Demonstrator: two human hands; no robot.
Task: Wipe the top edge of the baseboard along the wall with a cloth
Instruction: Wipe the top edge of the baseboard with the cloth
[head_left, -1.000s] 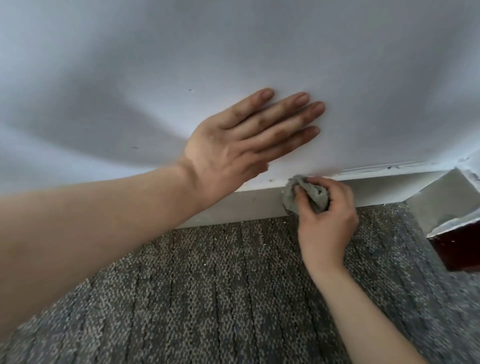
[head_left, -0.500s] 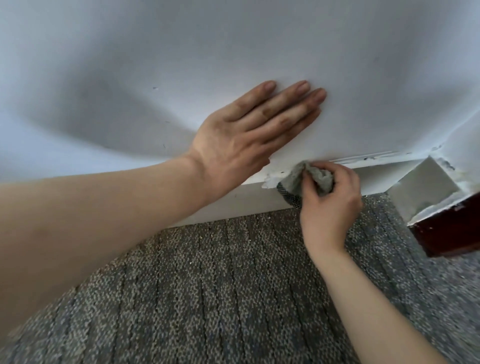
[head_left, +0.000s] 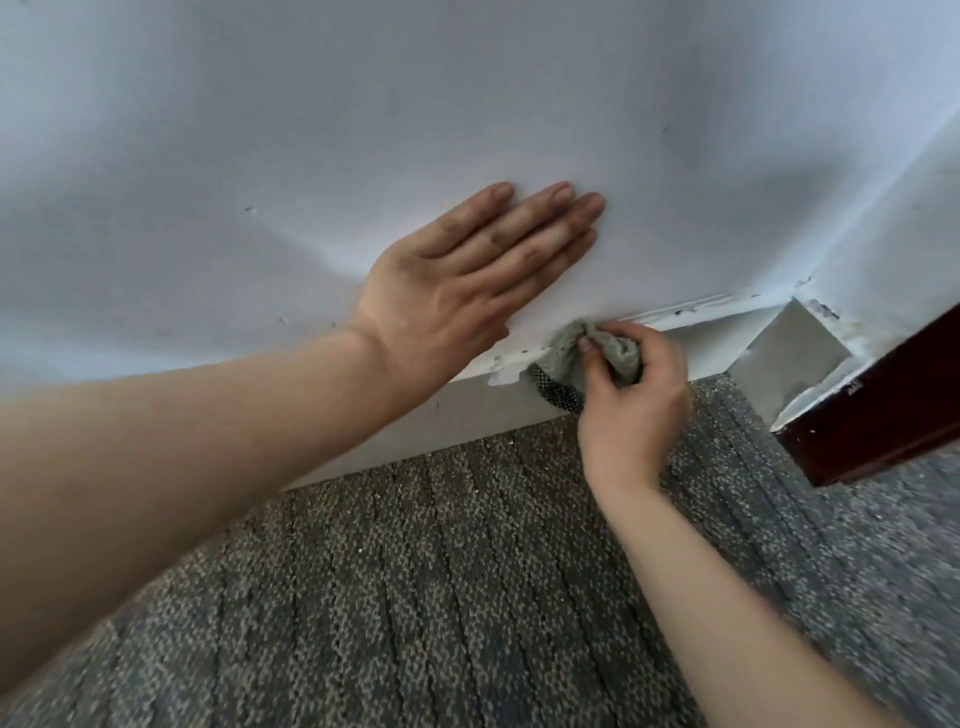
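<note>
The grip of the right hand (head_left: 631, 415) is clenched round a bunched grey-green cloth (head_left: 623, 359). The thumb lies across the front of the wad and the curled fingers (head_left: 644, 335) wrap over its top. The cloth is pressed onto the top edge of the white baseboard (head_left: 441, 415), where the board meets the wall. A dark meshed part of the cloth hangs out at 7 o'clock of the wad, in front of the board's face. The top edge shows chipped paint and dark specks at 9 o'clock of the cloth, and again at 2 o'clock toward the corner.

At 10 o'clock of the cloth the left hand (head_left: 452, 296) lies flat on the pale wall (head_left: 311, 130), released and holding nothing. Its fingers are straight and close together, pointing toward 2 o'clock. The heel of this hand sits just above the baseboard's top edge and near the cloth. Whether it touches the cloth cannot be told. The left forearm enters from 8 o'clock of the view, the right forearm from 5 o'clock.

At 3 o'clock of the cloth the baseboard reaches an inner corner and turns along a side wall (head_left: 909, 208). A dark reddish-brown wooden panel (head_left: 883, 410) stands just beyond that, at 4 o'clock of the cloth. Grey ribbed carpet (head_left: 441, 597) covers the floor from 4 to 8 o'clock, up to the foot of the baseboard.
</note>
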